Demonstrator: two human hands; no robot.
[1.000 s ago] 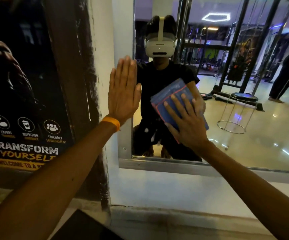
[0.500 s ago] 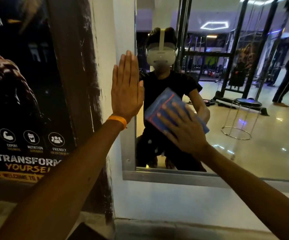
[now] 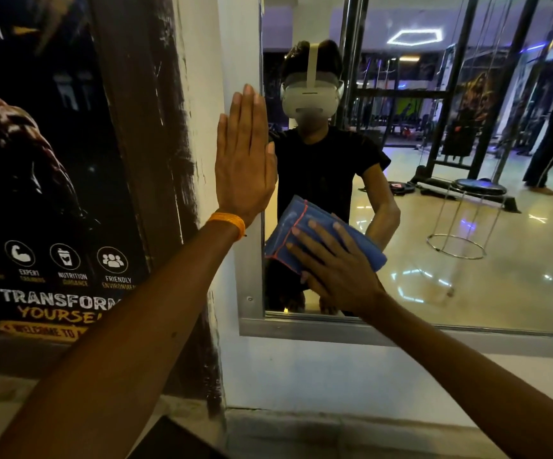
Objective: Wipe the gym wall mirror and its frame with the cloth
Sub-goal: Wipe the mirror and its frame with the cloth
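Note:
A wall mirror [image 3: 467,226] in a grey metal frame [image 3: 250,276] fills the right half of the head view. My right hand [image 3: 338,270] lies flat, fingers spread, pressing a folded blue cloth [image 3: 288,233] with red stitching against the glass near the mirror's lower left corner. My left hand [image 3: 245,160], fingers straight and together, presses flat on the frame's left upright and the white wall beside it. An orange band sits on that wrist.
A dark gym poster [image 3: 46,193] covers the wall to the left. Below the mirror run a white wall strip [image 3: 334,379] and a floor ledge [image 3: 334,435]. The glass reflects a person wearing a headset, gym racks and a wire stool.
My right hand has slid the cloth down and to the left across the glass, close to the left frame. The view has shifted slightly; my left hand stays planted.

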